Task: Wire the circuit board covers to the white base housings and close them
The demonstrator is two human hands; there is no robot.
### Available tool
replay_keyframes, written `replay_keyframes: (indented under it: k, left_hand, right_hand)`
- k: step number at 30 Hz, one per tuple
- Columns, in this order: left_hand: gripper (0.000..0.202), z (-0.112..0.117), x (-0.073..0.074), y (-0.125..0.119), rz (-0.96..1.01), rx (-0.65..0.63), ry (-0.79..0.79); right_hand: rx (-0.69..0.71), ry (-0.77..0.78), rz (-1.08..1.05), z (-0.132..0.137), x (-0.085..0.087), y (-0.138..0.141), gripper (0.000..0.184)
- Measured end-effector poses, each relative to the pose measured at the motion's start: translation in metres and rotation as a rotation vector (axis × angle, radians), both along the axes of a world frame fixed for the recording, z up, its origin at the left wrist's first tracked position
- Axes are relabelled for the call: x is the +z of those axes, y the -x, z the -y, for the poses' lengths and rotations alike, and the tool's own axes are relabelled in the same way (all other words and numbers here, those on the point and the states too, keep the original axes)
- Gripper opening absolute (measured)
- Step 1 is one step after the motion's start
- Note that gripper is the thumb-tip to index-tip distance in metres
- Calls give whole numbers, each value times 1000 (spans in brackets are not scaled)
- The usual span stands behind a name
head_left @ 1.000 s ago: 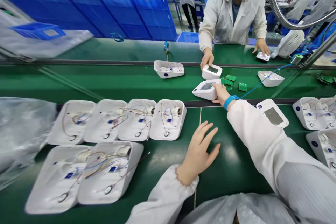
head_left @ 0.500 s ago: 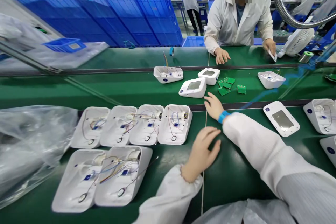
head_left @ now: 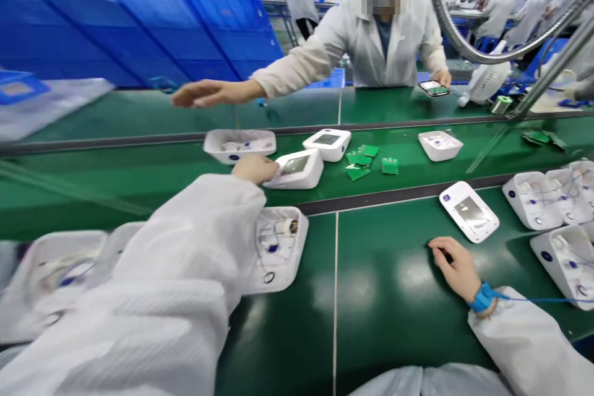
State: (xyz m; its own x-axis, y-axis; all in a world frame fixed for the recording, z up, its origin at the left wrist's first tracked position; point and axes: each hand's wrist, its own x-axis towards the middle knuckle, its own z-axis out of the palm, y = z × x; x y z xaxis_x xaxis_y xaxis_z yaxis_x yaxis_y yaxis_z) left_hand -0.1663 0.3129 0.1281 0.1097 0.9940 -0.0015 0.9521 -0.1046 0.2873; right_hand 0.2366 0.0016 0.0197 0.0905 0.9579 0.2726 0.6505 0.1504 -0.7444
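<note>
The person's left hand (head_left: 255, 168) is resting against the left end of a white monitor unit (head_left: 297, 168), which is sitting screen-up on the green conveyor belt (head_left: 139, 167) at about eleven o'clock from the middle of the view. The fingers are lying curled on the casing, but I cannot tell whether they are actually gripping it. The left sleeve (head_left: 185, 272) is covering much of the lower left. The right hand (head_left: 457, 266) is lying at four o'clock on the green worktable (head_left: 394, 334), palm down, fingers loosely apart and holding nothing, with a blue wrist strap (head_left: 482, 297) sitting at its five o'clock. At one o'clock from the touched unit a second screened unit (head_left: 327, 143) is sitting just beside it, and at ten o'clock an open shell (head_left: 239, 145) is lying near. Green circuit boards (head_left: 364, 161) are lying scattered at three o'clock from the unit, with another open tray (head_left: 440, 144) farther the same way. At six o'clock from the unit, on the worktable, a wired housing (head_left: 278, 247) is lying open side up. A flat display cover (head_left: 468, 210) is lying at twelve o'clock from the right hand, well apart from it. Across the belt a co-worker's hand (head_left: 199, 94) is hanging outstretched above the far table, at eleven o'clock from the left hand.
</note>
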Motion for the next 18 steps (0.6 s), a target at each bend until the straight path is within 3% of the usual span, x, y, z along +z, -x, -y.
replay_keyframes:
  k: [3, 6, 9, 11, 14, 16, 18]
  left_hand:
    - [35, 13, 0, -19, -94, 1, 57]
    - [48, 37, 19, -46, -128, -88, 75]
    - [60, 86, 39, -70, -90, -150, 28]
    - [60, 131, 39, -84, 36, -200, -41]
    - [45, 204, 7, -104, 356, -380, -123]
    - [33, 243, -23, -112, 490, -443, -98]
    - [26, 265, -44, -115, 585, -427, -84]
  right_hand:
    - [9, 8, 11, -29, 7, 8, 30]
    - [37, 75, 120, -100, 31, 3, 59]
    - [-163, 254, 281, -181, 61, -18, 64]
    - [-225, 281, 303, -220, 75, -35, 58]
    - [-266, 285, 334, -245, 81, -49, 46]
    - [-281, 277, 361, -243, 79, -51, 39]
    - [-281, 258, 383, -229, 77, -47, 34]
